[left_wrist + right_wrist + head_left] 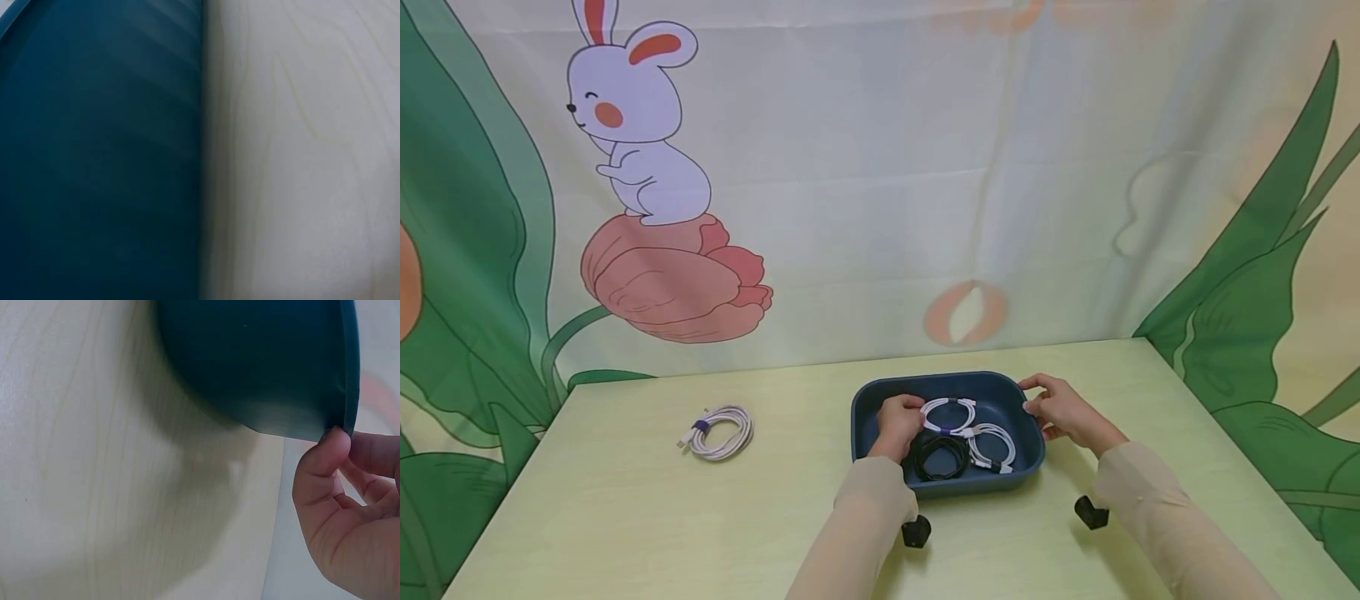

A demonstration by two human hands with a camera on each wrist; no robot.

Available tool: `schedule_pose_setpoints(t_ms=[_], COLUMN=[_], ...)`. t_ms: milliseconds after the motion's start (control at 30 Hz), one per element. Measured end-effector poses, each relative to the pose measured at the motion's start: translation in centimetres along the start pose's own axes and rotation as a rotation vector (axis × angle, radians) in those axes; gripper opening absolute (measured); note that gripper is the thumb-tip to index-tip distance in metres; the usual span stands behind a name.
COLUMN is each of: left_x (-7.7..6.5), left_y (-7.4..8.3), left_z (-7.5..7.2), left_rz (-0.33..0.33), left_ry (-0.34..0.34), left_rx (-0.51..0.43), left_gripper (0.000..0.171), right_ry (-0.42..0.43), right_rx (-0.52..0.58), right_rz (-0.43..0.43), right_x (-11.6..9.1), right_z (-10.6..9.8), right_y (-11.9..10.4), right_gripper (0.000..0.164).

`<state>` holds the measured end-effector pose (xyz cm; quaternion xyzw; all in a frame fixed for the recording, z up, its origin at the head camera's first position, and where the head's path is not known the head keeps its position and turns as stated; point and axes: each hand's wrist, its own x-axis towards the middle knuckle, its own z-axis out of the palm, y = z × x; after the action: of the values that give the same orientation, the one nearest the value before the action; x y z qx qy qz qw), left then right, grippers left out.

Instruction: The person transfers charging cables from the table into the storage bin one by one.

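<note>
A dark blue plastic storage bin [947, 487] sits on the table, holding a black coiled cable [941, 475] and two white ones. My left hand [897, 425] reaches inside over the bin's left part. Its fingertips pinch the left edge of the rear white coiled cable [948, 402], which has a purple tie. The other white coiled cable [992, 448] lies at the right. At the bin's right end my right hand [1066, 412] grips the rim; the right wrist view shows thumb and finger on the rim [351, 381]. The left wrist view shows only the bin's outer wall [106, 150] and tabletop.
Another white coiled cable [730, 450] with a purple tie lies on the pale wood-look table [625, 517], left of the bin. Behind the table hangs a cloth backdrop [850, 208] printed with a rabbit and leaves. Black wrist pieces [916, 532] hang below both wrists.
</note>
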<state>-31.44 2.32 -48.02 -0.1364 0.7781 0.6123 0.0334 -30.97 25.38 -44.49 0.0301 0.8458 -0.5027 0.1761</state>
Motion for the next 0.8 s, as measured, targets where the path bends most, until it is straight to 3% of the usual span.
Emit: schedule_pose_setpoints(t_ms=[233,600,800], left_x=[-0.04,0.05,0.17], left_y=[0.0,0.09,-0.09], left_z=[-0.06,0.0,0.09], left_rz=[-0.026,-0.025,-0.029], left_ry=[-0.026,-0.01,-0.046], left_rx=[-0.051,-0.076,-0.09], left_gripper=[0.024,0.024,0.024], right_ry=[0.0,-0.003,-0.004], right_rx=[-0.003,-0.006,-0.012], right_rz=[-0.001,0.001,-0.003], right_x=[-0.04,0.0,-0.04], right_z=[0.06,-0.04,0.01], right_y=[-0.01,-0.09,-0.07], right_gripper=[0.04,0.04,0.041])
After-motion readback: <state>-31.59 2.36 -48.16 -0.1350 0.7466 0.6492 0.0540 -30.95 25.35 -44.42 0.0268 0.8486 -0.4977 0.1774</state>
